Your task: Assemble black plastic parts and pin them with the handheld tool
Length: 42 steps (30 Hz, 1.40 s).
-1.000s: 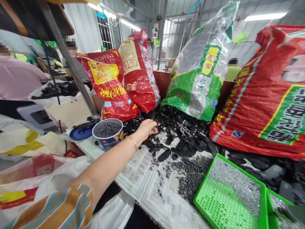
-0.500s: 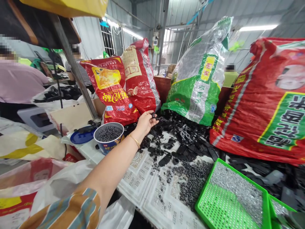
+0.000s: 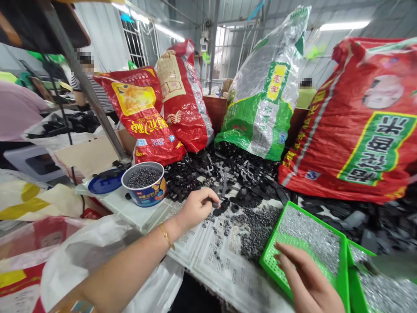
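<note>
My left hand (image 3: 200, 208) is closed in a pinch over the near part of the table, with a small black plastic piece (image 3: 215, 204) at its fingertips. Loose black parts (image 3: 243, 191) lie spread just beyond it. My right hand (image 3: 309, 278) reaches in from the lower right, fingers stretched over the left side of a green perforated tray (image 3: 272, 256). I see nothing held in it. Small shiny metal pieces (image 3: 309, 230) fill the tray's far and right part. Tiny dark pieces (image 3: 257, 234) are scattered between my two hands.
A blue tub (image 3: 148, 195) of tiny black pieces stands left, beside a blue lid (image 3: 107, 182). Several sacks, among them a green one (image 3: 257, 126) and a large red one (image 3: 325, 130), line the back. A metal post (image 3: 87, 91) rises at left; people work behind.
My left hand has drawn back from the black pile toward me, carrying a small black piece. My right hand has come into view over the green tray. The view has shifted slightly.
</note>
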### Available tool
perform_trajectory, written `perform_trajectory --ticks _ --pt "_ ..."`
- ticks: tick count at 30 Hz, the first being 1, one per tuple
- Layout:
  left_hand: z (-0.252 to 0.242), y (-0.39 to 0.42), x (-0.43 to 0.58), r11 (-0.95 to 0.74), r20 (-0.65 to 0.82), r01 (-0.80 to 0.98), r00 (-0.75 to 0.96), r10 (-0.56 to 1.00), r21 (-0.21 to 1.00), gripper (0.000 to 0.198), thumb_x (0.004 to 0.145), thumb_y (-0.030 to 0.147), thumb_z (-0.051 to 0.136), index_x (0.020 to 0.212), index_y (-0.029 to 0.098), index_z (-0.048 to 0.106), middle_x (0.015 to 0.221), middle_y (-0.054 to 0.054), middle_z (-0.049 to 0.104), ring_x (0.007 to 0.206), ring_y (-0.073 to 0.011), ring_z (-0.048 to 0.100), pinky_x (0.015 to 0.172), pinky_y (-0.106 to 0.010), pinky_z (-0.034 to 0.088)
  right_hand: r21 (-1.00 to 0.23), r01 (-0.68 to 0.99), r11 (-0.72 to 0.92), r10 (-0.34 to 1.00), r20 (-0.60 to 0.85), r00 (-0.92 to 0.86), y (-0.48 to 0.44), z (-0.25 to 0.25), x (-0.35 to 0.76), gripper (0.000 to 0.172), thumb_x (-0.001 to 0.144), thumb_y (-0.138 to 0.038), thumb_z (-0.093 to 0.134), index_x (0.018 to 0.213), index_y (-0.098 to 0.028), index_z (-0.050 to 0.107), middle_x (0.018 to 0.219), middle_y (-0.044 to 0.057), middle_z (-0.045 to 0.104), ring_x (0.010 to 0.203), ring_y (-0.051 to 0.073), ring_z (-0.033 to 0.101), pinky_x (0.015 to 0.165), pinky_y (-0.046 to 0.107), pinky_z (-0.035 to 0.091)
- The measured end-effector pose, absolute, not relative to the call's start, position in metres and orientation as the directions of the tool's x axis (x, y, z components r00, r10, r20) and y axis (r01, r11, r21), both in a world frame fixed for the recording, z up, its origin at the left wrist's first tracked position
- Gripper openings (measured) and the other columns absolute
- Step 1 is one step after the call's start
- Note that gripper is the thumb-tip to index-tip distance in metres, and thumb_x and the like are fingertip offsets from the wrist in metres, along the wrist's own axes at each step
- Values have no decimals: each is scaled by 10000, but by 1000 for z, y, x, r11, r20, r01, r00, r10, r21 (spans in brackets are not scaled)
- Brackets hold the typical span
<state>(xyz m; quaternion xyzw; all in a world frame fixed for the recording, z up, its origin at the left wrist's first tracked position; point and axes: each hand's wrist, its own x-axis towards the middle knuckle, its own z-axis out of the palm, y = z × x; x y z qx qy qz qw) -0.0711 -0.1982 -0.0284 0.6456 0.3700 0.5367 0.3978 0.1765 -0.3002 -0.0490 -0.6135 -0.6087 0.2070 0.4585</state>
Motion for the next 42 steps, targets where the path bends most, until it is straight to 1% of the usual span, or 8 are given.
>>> perform_trajectory --ticks 7,13,16,20,25,31,37,42 --pt "-52 -254 -56 -571 525 66 321 789 818 290 684 -36 436 763 175 618 962 -71 614 928 -162 578 787 -288 467 -722 610 327 941 311 -137 -256 -41 135 284 835 -329 496 1081 -238 606 1085 75 619 1000 205 574 869 372 464" --pt "-66 -280 -32 -17 12 -113 -47 999 993 612 722 161 605 1278 255 367 1244 -108 469 943 -157 556 802 -299 475 -886 443 135 989 144 -12 -290 -69 105 195 831 -308 504 920 -219 653 894 54 672 828 184 619 770 328 487" --pt "-70 -286 -24 273 -275 -292 36 961 917 364 742 257 608 1087 168 534 1055 -97 594 937 -176 567 834 -308 454 -955 296 -17 1000 -18 -2 -304 -72 95 183 814 -322 516 918 -207 613 871 50 668 763 174 620 705 309 501" --pt "-69 -285 -21 254 -283 -355 -32 959 900 155 779 299 563 826 154 594 898 -67 654 872 -173 591 807 -301 451 -991 114 -77 987 -93 -135 -311 -66 89 283 773 -281 554 1048 -216 538 1078 76 611 942 188 597 797 321 495" --pt "-62 -276 -19 292 -358 -483 -47 932 825 102 725 218 590 793 172 529 814 -46 659 798 -171 616 732 -305 477 -965 264 5 984 -42 -171 -306 -62 88 205 746 -278 602 939 -212 585 984 63 615 889 187 571 800 328 464" --pt "-59 -285 -29 384 -406 -505 70 911 773 186 699 134 584 866 185 521 988 -42 633 835 -152 619 764 -294 484 -956 -63 -285 945 -269 -186 -308 -66 83 249 674 -324 683 871 -208 584 695 -16 604 620 119 554 594 243 460" --pt "-54 -298 -52 516 -427 -578 296 855 632 212 756 240 592 954 207 521 1012 -60 616 738 -153 610 435 -190 407 -830 -197 -521 833 -445 -329 -311 -65 72 285 644 -344 720 832 -189 570 617 -25 600 567 106 579 505 200 432" --pt "-56 -291 -74 390 -428 -705 135 894 592 231 715 233 659 898 185 526 810 -28 623 821 -186 633 597 -247 499 -902 213 -376 862 -425 -275 -287 -63 86 317 759 -484 558 793 -172 604 647 24 620 539 127 564 509 244 433"
